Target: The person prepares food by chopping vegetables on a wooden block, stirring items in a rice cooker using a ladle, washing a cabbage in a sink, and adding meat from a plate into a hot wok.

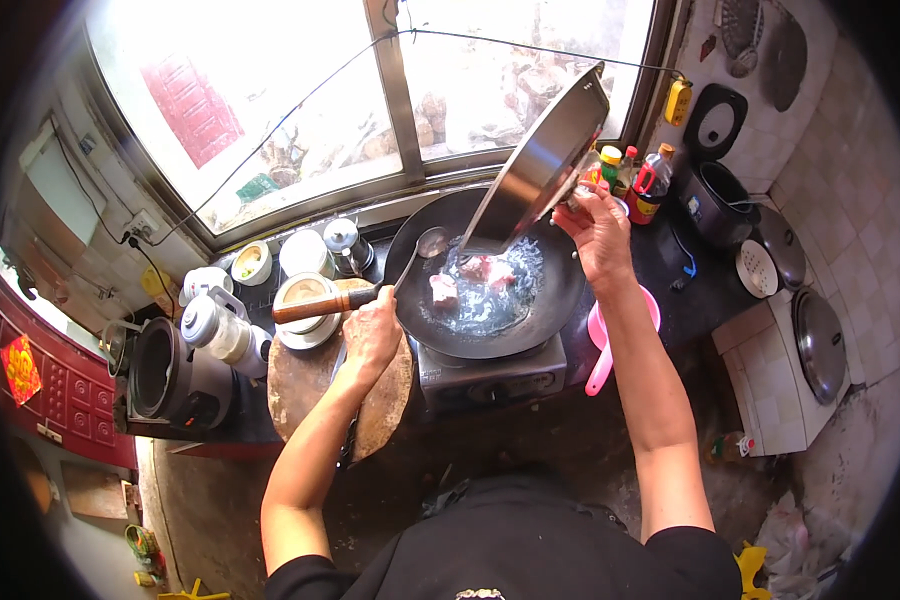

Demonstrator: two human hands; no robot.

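A dark wok (450, 337) sits on a steel tabletop stove (491, 375), with several pieces of meat (444, 291) in bubbling liquid. My right hand (596, 229) grips a steel wok lid (529, 169), apparently by its knob, tilted nearly on edge above the wok's far side. A metal ladle (431, 244) leans over the wok's left inner wall. My left hand (373, 330) is closed at the ladle's shaft, beside a wooden handle (315, 306) that points left. The fingers hide how that handle joins.
Left of the wok lie a round wooden chopping board (300, 397), stacked bowls (300, 289), a blender jug (221, 326) and a rice cooker (154, 367). A pink ladle (600, 371), sauce bottles (649, 184) and a dark cooker pot (712, 202) stand to the right. Behind is a window (412, 169).
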